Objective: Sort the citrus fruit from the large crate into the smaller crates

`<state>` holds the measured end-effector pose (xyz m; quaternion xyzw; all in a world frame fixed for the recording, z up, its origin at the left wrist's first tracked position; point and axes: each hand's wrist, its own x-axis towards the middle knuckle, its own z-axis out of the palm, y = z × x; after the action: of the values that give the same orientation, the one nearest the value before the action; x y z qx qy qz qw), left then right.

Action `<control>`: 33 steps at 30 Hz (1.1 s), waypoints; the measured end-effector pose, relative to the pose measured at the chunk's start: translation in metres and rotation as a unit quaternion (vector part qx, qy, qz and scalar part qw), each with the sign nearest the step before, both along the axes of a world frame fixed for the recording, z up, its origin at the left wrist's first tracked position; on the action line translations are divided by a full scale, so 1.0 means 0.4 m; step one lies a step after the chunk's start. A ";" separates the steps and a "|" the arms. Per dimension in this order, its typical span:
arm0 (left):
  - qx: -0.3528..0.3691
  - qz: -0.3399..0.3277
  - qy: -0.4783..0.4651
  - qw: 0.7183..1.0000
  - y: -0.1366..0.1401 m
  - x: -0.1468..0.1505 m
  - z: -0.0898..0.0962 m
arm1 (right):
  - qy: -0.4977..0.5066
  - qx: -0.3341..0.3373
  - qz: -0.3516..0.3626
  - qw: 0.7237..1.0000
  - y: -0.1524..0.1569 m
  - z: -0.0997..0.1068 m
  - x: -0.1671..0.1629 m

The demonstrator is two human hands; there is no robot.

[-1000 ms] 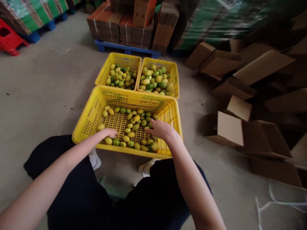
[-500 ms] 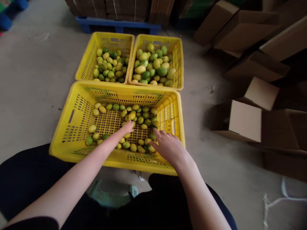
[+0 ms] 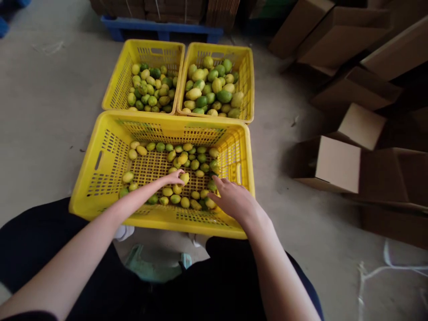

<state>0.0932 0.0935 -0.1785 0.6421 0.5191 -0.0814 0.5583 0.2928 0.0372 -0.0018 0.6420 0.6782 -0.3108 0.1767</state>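
A large yellow plastic crate [image 3: 85,171] lies in front of my knees, with yellow and green lemons scattered over its slatted floor. My left hand [image 3: 174,178] is over the middle of the crate, its fingers closed on a yellow lemon [image 3: 184,179]. Toward the right end, my right hand [image 3: 234,198] hovers with fingers stretched out and nothing visible in it. Just left of its fingers is a cluster of lemons [image 3: 210,203]. Part of the crate's right side is hidden behind this hand.
Two smaller yellow crates of lemons, a left one [image 3: 115,84] and a right one [image 3: 249,84], stand against the far side. Behind them is a blue pallet [image 3: 163,30] loaded with cardboard. Open cardboard boxes [image 3: 338,164] crowd the right. White strapping [image 3: 377,271] lies on the floor.
My left hand now has a yellow lemon between its fingers; before, it was reaching down among the lemons. My right hand has barely moved. The whole view has shifted slightly.
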 end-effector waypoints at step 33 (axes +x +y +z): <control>-0.285 0.600 -0.367 0.651 -0.058 -0.219 0.404 | -0.078 0.033 -0.034 0.996 0.124 -0.635 -0.125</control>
<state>0.0056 0.0702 -0.0169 -0.0224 0.4952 0.3693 0.7861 0.2427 0.0868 -0.2558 0.6927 0.6500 -0.2432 0.1964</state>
